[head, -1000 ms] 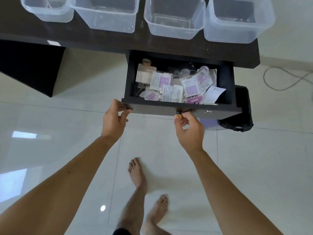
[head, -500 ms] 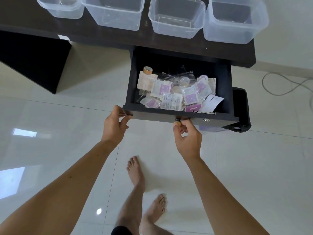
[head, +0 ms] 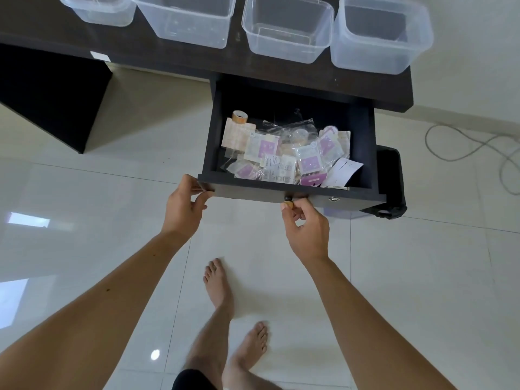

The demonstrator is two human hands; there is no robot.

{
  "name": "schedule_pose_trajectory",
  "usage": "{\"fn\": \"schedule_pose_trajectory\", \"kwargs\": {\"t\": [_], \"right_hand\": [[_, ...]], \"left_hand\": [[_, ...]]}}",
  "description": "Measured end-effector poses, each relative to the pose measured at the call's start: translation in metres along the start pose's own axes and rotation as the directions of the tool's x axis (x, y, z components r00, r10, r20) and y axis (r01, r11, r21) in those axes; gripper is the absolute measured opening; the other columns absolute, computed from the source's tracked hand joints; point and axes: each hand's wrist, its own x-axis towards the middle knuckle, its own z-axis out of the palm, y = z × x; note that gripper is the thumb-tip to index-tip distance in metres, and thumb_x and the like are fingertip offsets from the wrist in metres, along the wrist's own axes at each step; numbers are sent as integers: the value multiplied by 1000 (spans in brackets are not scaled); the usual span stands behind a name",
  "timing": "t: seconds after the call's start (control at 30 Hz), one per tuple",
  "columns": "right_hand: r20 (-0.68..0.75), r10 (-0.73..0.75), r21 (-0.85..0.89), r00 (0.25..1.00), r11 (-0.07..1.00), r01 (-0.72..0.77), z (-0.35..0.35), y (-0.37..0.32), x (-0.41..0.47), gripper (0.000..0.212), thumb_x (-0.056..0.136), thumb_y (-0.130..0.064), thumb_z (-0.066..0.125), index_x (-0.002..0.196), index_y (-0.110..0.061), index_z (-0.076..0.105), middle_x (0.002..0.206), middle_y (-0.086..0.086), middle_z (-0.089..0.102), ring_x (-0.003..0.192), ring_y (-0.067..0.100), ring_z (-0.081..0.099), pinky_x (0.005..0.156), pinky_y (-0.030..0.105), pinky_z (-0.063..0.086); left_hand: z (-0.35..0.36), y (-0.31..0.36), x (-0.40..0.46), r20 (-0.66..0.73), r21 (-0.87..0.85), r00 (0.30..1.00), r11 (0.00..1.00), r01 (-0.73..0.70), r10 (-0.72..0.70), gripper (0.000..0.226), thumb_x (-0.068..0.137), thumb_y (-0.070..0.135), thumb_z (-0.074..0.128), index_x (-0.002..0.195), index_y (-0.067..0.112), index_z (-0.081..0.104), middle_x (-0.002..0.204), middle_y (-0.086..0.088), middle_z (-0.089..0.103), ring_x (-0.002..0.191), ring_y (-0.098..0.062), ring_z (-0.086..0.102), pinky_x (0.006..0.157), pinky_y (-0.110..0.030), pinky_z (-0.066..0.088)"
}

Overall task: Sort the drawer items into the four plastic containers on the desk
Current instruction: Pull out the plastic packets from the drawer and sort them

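The drawer has slid further out from under the dark worktop than a second ago, showing more of its dark inside behind the heap. The left hand grips the drawer's front left corner, fingers over the top edge and thumb underneath; the right hand pinches the small knob at the middle of the front panel. Inside lies a heap of clear packets with purple and white cards, a roll of tan tape at the back left, and a white paper slip at the front right. Four clear plastic containers stand in a row on the worktop, behind the drawer. Bare feet stand on the glossy tile floor, and a grey cable loops at the right.
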Motion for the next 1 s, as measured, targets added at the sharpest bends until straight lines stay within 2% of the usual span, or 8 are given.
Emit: {"fn": "schedule_pose_trajectory", "kwargs": {"t": [0.2, 0.33, 0.47, 0.6, 0.67, 0.73, 0.83, 1.0], "right_hand": [[-28, 9, -26, 1000, 1000, -10, 1, -5, -9, 23, 100, -31, 69, 85, -16, 62, 70, -3, 63, 70, 21, 59, 65, 33, 51], [-19, 39, -24, 999, 999, -40, -2, -5, -19, 20, 99, -28, 72, 85, -17, 62, 70, -4, 62, 69, 20, 58, 66, 33, 51], [38, 40, -17, 998, 999, -39, -6, -5, -18, 15, 102, -30, 70, 93, -18, 66, 76, -6, 68, 74, 16, 63, 71, 36, 56], [94, 36, -31, 995, 999, -33, -16, -3, -26, 14, 104, -32, 67, 108, -19, 72, 89, -8, 76, 82, 11, 68, 74, 38, 60], [52, 34, 11, 998, 999, -35, -27, -6, -32, 14, 102, -25, 69, 114, -19, 73, 96, -12, 76, 82, 6, 67, 74, 36, 60], [-20, 15, 48, 1000, 999, -14, -39, -11, -33, 14, 100, -18, 72, 114, -18, 73, 96, -16, 73, 82, 4, 65, 72, 31, 57], [-83, -39, 62, 996, 997, 44, -60, -24, -20, 18, 98, -20, 71, 116, -16, 73, 94, -15, 73, 78, 7, 64, 72, 25, 53], [-33, -61, 57, 998, 996, 63, -82, -42, 28, 13, 99, -15, 74, 112, -16, 74, 91, -18, 73, 74, 11, 62, 68, 11, 43]], "left_hand": [[-5, -1, -3, 18, 62, 1000, 998, 0, -1, 13, 105, 13, 61, 107, 6, 50, 106, 2, 67, 97, -21, 69, 72, -36, 64], [-9, -4, -13, 46, 77, 999, 997, -17, 13, 14, 104, 13, 62, 105, 8, 49, 105, 3, 69, 101, -22, 71, 69, -28, 62], [-8, 0, -14, 51, 41, 999, 999, 15, -17, 15, 102, 12, 65, 103, 10, 50, 99, 12, 68, 104, -19, 70, 75, -33, 63], [-11, 5, -21, 52, 17, 998, 999, 45, -46, 21, 101, 23, 69, 115, 14, 56, 109, 5, 71, 104, -17, 68, 88, -34, 59], [-16, 10, -27, 41, 14, 998, 998, 54, -55, 36, 103, 37, 64, 128, 14, 55, 118, 5, 67, 106, -16, 65, 90, -34, 56], [-24, 17, -32, -5, 30, 1000, 1000, 2, -2, 48, 104, 52, 53, 135, 15, 54, 124, 7, 63, 110, -15, 62, 90, -32, 52], [-34, 29, -27, -53, 89, 994, 992, -93, 98, 50, 104, 52, 40, 133, 15, 56, 128, 3, 66, 113, -16, 63, 91, -33, 51], [-36, 68, 0, -74, 117, 976, 973, -197, 206, 30, 107, 36, 50, 123, 13, 61, 116, 0, 67, 105, -14, 62, 85, -31, 51]]}}
